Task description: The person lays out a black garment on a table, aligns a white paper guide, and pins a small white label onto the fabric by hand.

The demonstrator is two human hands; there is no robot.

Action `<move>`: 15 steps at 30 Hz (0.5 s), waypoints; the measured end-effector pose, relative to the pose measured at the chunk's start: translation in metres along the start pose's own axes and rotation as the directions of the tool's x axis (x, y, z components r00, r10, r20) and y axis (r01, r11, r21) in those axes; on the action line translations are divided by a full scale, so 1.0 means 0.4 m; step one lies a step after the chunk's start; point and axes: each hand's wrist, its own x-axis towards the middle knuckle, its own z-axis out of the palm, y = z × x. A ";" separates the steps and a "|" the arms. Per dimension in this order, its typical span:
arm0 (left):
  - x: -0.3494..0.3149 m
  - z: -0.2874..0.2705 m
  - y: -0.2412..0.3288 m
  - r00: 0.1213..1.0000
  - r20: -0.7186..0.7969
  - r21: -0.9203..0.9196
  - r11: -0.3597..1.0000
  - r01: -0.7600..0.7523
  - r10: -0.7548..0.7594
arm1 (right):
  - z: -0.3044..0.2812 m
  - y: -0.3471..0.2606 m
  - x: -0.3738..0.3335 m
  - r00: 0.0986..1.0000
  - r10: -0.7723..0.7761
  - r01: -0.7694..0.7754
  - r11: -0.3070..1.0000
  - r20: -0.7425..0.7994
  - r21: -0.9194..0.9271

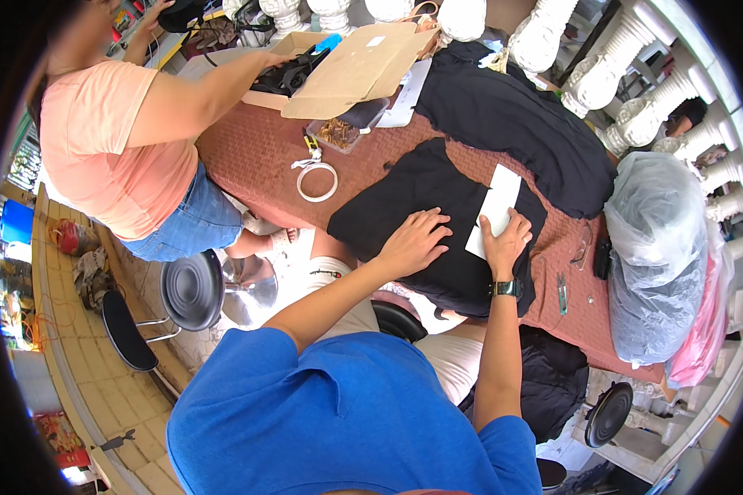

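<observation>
A black cloth garment (433, 186) lies spread on the table's near side, partly over my lap. My left hand (418, 241) rests flat on it, fingers apart, holding nothing. A white rectangular card (499, 202) lies slantwise on the garment's right part. Against the card's lower end presses my right hand (506, 242), its thumb on the card and its fingers stretched along the right edge. More black cloth (520, 124) is heaped just beyond.
A reddish-brown cloth covers the table (248, 153). On it are a white ring (317, 181), green-handled snips (562, 294), glasses (582, 247) and an open cardboard box (359, 74). A co-worker (111, 140) reaches into the box at left. Stuffed plastic bags (656, 256) stand at right.
</observation>
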 end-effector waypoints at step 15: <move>0.000 0.003 0.001 1.000 -0.001 0.013 1.000 0.002 -0.002 | 0.000 -0.002 -0.003 1.000 0.001 -0.001 1.000 0.003 0.007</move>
